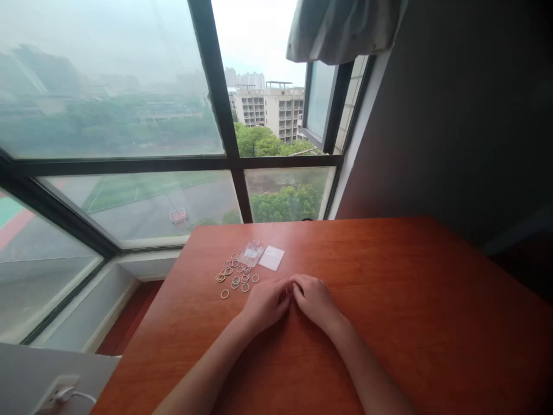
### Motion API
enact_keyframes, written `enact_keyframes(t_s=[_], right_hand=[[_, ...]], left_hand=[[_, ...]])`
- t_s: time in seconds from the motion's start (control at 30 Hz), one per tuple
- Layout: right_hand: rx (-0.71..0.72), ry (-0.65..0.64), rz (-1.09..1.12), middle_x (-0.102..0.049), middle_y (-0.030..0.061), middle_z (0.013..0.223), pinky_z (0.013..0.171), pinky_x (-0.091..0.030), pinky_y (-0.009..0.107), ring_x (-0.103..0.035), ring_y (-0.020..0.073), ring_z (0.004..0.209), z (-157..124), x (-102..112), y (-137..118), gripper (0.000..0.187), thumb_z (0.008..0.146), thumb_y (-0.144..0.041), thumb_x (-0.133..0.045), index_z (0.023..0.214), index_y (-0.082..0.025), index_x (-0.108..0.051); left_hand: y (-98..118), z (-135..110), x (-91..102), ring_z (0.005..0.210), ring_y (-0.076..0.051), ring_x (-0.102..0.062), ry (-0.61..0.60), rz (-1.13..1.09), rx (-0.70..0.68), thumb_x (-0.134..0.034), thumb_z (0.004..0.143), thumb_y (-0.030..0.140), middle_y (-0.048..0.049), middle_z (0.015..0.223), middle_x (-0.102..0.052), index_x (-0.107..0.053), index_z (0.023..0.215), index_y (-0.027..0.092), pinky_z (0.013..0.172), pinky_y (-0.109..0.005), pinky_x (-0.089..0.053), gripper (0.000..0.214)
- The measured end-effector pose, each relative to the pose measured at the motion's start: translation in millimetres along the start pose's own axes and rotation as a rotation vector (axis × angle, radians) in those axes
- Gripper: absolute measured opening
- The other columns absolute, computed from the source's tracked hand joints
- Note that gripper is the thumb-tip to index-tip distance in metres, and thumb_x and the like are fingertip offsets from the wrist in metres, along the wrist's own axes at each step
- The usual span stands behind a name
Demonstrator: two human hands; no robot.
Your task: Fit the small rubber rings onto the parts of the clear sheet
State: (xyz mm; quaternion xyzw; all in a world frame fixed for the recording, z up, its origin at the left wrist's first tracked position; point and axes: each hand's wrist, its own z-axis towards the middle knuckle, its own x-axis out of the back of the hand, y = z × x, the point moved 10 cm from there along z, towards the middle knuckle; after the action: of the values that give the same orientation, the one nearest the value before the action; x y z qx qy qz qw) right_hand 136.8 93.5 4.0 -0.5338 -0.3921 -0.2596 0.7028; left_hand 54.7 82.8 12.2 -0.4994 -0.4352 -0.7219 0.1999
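Observation:
My left hand and my right hand meet at the fingertips low over the brown wooden table. Both are closed, thumbs and fingers pinched together; whatever lies between them is hidden or too small to name. Just left of my left hand, several small pale rings are scattered, some overlapping. Behind these sits a small clear plastic box with tiny items inside that I cannot make out. A white square piece, perhaps its lid, lies against the box's right side.
Beyond the table's far edge stands a large dark-framed window, with an open pane at the right. A grey curtain hangs above it. A wall socket with a white plug is at the lower left.

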Motion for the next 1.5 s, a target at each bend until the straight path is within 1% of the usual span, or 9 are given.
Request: enact_keyframes(t_s=[0.1, 0.17, 0.33, 0.43, 0.57, 0.7, 1.1, 1.33, 1.5], right_hand=[[-0.003, -0.002, 0.001, -0.071, 0.0015, 0.091, 0.075, -0.039, 0.022, -0.064, 0.0157, 0.085, 0, 0, 0, 0.023, 0.092, -0.017, -0.044, 0.089, -0.023, -0.066], [-0.005, -0.003, -0.002, -0.072, 0.0017, 0.092, 0.075, -0.039, 0.022, -0.064, 0.0154, 0.086, -1, 1, -1, 0.023, 0.092, -0.018, -0.044, 0.09, -0.023, -0.066], [-0.019, -0.008, -0.003, -0.072, 0.0014, 0.091, 0.076, -0.04, 0.021, -0.064, 0.0147, 0.087, -1, 2, -2, 0.023, 0.092, -0.018, -0.044, 0.09, -0.023, -0.067], [-0.037, -0.019, -0.007, -0.072, 0.0015, 0.093, 0.077, -0.04, 0.021, -0.064, 0.0147, 0.088, -1, 2, -1, 0.024, 0.092, -0.017, -0.044, 0.091, -0.023, -0.067], [-0.041, -0.023, -0.007, -0.072, 0.0013, 0.093, 0.077, -0.04, 0.021, -0.064, 0.0145, 0.088, -1, 2, -1, 0.024, 0.092, -0.017, -0.044, 0.091, -0.023, -0.067], [-0.022, -0.007, 0.002, -0.072, 0.0009, 0.09, 0.075, -0.039, 0.021, -0.064, 0.0143, 0.085, -1, 2, -2, 0.024, 0.092, -0.017, -0.044, 0.09, -0.023, -0.067], [-0.045, -0.027, -0.021, -0.072, 0.0006, 0.091, 0.074, -0.039, 0.021, -0.064, 0.0143, 0.086, 0, 1, -1, 0.024, 0.092, -0.018, -0.044, 0.091, -0.024, -0.068], [-0.048, -0.051, -0.062, -0.072, 0.002, 0.098, 0.077, -0.04, 0.023, -0.065, 0.0162, 0.093, 2, 3, -5, 0.025, 0.094, -0.023, -0.043, 0.097, -0.025, -0.068], [-0.076, -0.05, -0.147, -0.07, 0.0035, 0.106, 0.073, -0.041, 0.025, -0.065, 0.0194, 0.092, 6, 7, -10, 0.027, 0.093, -0.027, -0.046, 0.115, -0.027, -0.06]], left_hand=[[-2, 1, 6.2, 0.074, -0.015, -0.059, 0.016, -0.003, 0.014, -0.047, 0.084, 0.016, -0.0019, 0.082, -0.067, -0.059, 0.087, 0.021, 0.065, -0.022, -0.039, 0.014], [-11, 1, 20.7, 0.071, -0.014, -0.058, 0.072, 0.006, 0.052, -0.047, 0.085, 0.019, -0.0019, 0.079, -0.065, -0.061, 0.086, 0.021, 0.064, -0.023, -0.039, 0.015], [-77, -15, 88.4, 0.08, -0.016, -0.059, 0.405, 0.051, 0.296, -0.046, 0.089, 0.031, -0.003, 0.089, -0.064, -0.062, 0.092, 0.021, 0.069, -0.025, -0.044, 0.019], [-105, -22, 103.3, 0.094, -0.021, -0.059, 0.445, 0.091, 0.341, -0.05, 0.087, 0.038, -0.0055, 0.102, -0.061, -0.064, 0.094, 0.021, 0.081, -0.03, -0.047, 0.023], [-106, -20, 93.1, 0.109, -0.025, -0.055, 0.405, 0.149, 0.307, -0.055, 0.085, 0.042, -0.0095, 0.119, -0.054, -0.065, 0.097, 0.021, 0.093, -0.037, -0.045, 0.026], [-100, -15, 76.4, 0.113, -0.028, -0.054, 0.341, 0.185, 0.323, -0.059, 0.083, 0.041, -0.0114, 0.134, -0.045, -0.065, 0.096, 0.021, 0.095, -0.04, -0.045, 0.025], [-107, -16, 74.1, 0.106, -0.024, -0.06, 0.333, 0.143, 0.367, -0.052, 0.087, 0.037, -0.0088, 0.134, -0.046, -0.066, 0.093, 0.022, 0.091, -0.036, -0.048, 0.021], [-90, -15, 68.4, 0.11, -0.027, -0.058, 0.294, 0.191, 0.352, -0.057, 0.084, 0.033, -0.01, 0.136, -0.045, -0.065, 0.094, 0.022, 0.09, -0.038, -0.048, 0.017], [-75, -13, 59.5, 0.108, -0.027, -0.059, 0.235, 0.189, 0.32, -0.056, 0.084, 0.03, -0.0107, 0.137, -0.044, -0.064, 0.096, 0.022, 0.088, -0.038, -0.049, 0.016]])
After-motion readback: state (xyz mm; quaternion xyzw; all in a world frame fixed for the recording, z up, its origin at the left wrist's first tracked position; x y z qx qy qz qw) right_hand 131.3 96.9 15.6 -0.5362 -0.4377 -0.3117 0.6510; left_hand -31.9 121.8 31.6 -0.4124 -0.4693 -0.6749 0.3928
